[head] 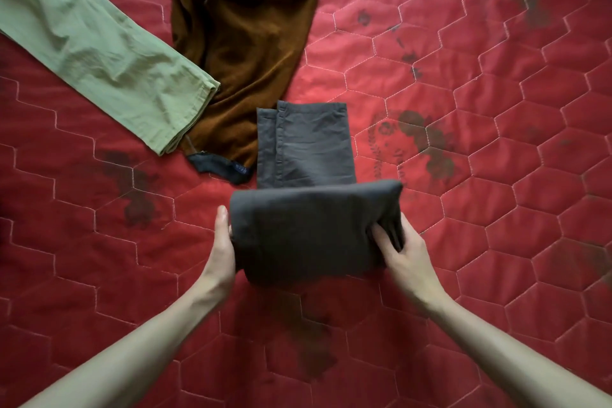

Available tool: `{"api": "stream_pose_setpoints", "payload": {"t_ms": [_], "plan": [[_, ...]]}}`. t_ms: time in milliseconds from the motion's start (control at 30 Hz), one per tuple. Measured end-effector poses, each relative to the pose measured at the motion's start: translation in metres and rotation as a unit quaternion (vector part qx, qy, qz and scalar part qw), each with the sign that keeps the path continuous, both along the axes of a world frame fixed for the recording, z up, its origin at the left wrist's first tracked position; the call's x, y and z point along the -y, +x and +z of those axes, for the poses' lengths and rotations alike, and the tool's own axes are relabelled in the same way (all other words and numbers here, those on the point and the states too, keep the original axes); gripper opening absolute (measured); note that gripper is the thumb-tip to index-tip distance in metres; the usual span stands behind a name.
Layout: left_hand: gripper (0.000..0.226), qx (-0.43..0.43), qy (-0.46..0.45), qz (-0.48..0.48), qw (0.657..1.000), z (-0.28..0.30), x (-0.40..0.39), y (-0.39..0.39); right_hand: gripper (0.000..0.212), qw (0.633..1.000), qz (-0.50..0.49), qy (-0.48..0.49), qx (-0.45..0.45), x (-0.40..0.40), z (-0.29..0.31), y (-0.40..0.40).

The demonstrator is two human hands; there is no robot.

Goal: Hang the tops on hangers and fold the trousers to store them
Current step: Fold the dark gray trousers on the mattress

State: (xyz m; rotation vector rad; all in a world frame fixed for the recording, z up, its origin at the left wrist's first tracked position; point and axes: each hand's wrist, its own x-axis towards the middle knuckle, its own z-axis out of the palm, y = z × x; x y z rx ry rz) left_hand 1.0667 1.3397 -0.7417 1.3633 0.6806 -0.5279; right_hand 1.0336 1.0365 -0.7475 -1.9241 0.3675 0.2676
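Now, trousers [311, 235]: soft, floppy (likely light), half-folded on red quilt [496, 209].
Left hand [222, 242]: fingers hidden, grip unclear.
Right hand [402, 253]: pinches right fold edge.

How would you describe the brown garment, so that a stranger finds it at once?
On the red quilted bedspread, look to the far middle. The brown garment lies crumpled between the green trousers and the dark grey trousers; it alone is rust-brown and unfolded.
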Motion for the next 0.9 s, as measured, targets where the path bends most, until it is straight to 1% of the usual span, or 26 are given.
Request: {"api": "stream_pose_setpoints", "payload": {"t_ms": [33,67,133,167,233,267,300,333,367,400,433,467,500,533,567,600,633,667,700,767,833,900], "plan": [[0.069,0.012,0.0,-0.024,1.0,-0.001,0.0,0.002,0.012,1.0,-0.011,-0.005,-0.015,-0.002,-0.003,0.003],[0.066,0.026,0.002,-0.061,0.998,-0.002,0.002,0.004,0.013,0.999,-0.016,-0.017,-0.023,-0.004,-0.007,0.007],[0.036,0.067,0.106,-0.106,0.987,-0.011,0.004,0.001,0.015,0.998,-0.021,-0.05,-0.045,-0.005,-0.016,0.013],[0.032,0.082,0.138,-0.119,0.98,-0.018,0.003,-0.001,0.016,0.996,-0.023,-0.069,-0.057,-0.006,-0.019,0.015],[0.045,0.126,0.191,-0.143,0.963,-0.023,0.003,-0.003,0.014,0.99,-0.023,-0.11,-0.081,-0.008,-0.023,0.018],[0.049,0.149,0.219,-0.159,0.951,-0.023,0.004,-0.003,0.008,0.987,-0.028,-0.135,-0.086,-0.01,-0.024,0.018],[0.053,0.167,0.248,-0.181,0.937,-0.025,0.004,-0.003,0.012,0.982,-0.033,-0.168,-0.078,-0.012,-0.024,0.018],[0.057,0.188,0.273,-0.2,0.922,-0.028,0.003,-0.004,0.027,0.976,-0.035,-0.212,-0.043,-0.013,-0.024,0.017],[0.064,0.197,0.293,-0.21,0.912,-0.028,0.003,-0.006,0.041,0.966,-0.025,-0.255,0.015,-0.013,-0.025,0.017],[0.074,0.201,0.31,-0.21,0.905,-0.028,0.004,-0.007,0.051,0.951,0.003,-0.3,0.081,-0.012,-0.026,0.018],[0.083,0.212,0.342,-0.21,0.891,-0.028,0.004,-0.007,0.058,0.93,0.056,-0.335,0.141,-0.01,-0.028,0.02],[0.088,0.248,0.388,-0.217,0.861,-0.03,0.003,-0.006,0.062,0.908,0.123,-0.357,0.184,-0.008,-0.03,0.022],[0.087,0.298,0.44,-0.245,0.811,-0.034,0.0,-0.003,0.065,0.886,0.193,-0.366,0.209,-0.005,-0.035,0.022],[0.082,0.352,0.482,-0.29,0.749,-0.039,-0.005,0.001,0.066,0.865,0.257,-0.375,0.212,-0.004,-0.04,0.022],[0.075,0.391,0.508,-0.345,0.685,-0.042,-0.008,0.005,0.068,0.847,0.309,-0.385,0.196,-0.002,-0.045,0.02],[0.067,0.419,0.518,-0.398,0.631,-0.047,-0.011,0.009,0.07,0.835,0.345,-0.393,0.171,-0.002,-0.051,0.018],[0.061,0.428,0.521,-0.445,0.589,-0.05,-0.012,0.012,0.071,0.828,0.363,-0.402,0.148,-0.002,-0.056,0.017],[0.058,0.424,0.525,-0.481,0.559,-0.055,-0.013,0.014,0.072,0.824,0.372,-0.407,0.13,-0.002,-0.059,0.016],[0.057,0.41,0.533,-0.509,0.537,-0.058,-0.012,0.015,0.073,0.821,0.375,-0.414,0.119,-0.003,-0.06,0.018],[0.061,0.389,0.542,-0.541,0.512,-0.062,-0.013,0.021,0.077,0.808,0.393,-0.424,0.118,0.0,-0.061,0.022],[0.063,0.396,0.535,-0.562,0.492,-0.062,-0.019,0.029,0.081,0.79,0.433,-0.412,0.14,0.012,-0.059,0.026],[0.063,0.426,0.519,-0.572,0.472,-0.059,-0.03,0.035,0.076,0.768,0.482,-0.386,0.17,0.03,-0.053,0.033]]}}
